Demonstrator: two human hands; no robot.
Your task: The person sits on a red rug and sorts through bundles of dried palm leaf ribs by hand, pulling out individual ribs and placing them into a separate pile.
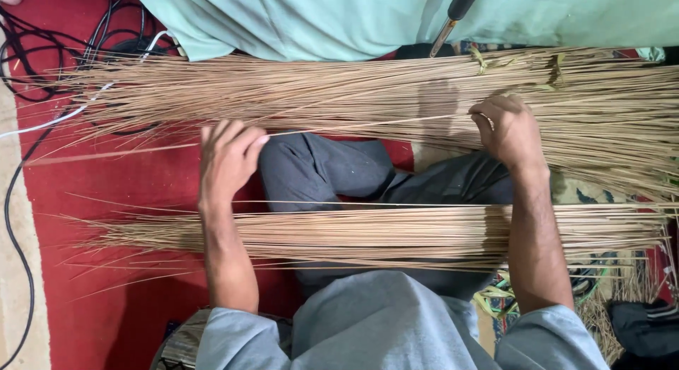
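The left hand [228, 161] sits at the near edge of the big far bundle of long thin tan sticks [339, 94], with its fingers pressed together and curled, pinching a single thin tan stick [339, 131] that runs across to the other hand. The right hand [511, 131] rests on the same bundle farther right, fingers bent down into the sticks — it seems to hold the other end of that one stick, but I cannot tell for sure. A smaller flat bundle of tan sticks [382, 232] lies across the person's lap, over the dark grey trouser legs [332, 172], just under both forearms. All of it is above the red floor mat [120, 193], with black cables [42, 51] at its far left corner.

The stick is very thin, so a hard pull could snap it. It could also snag on its neighbours and drag them loose — then the big bundle would get messy. The forearms might knock the lap bundle off too.
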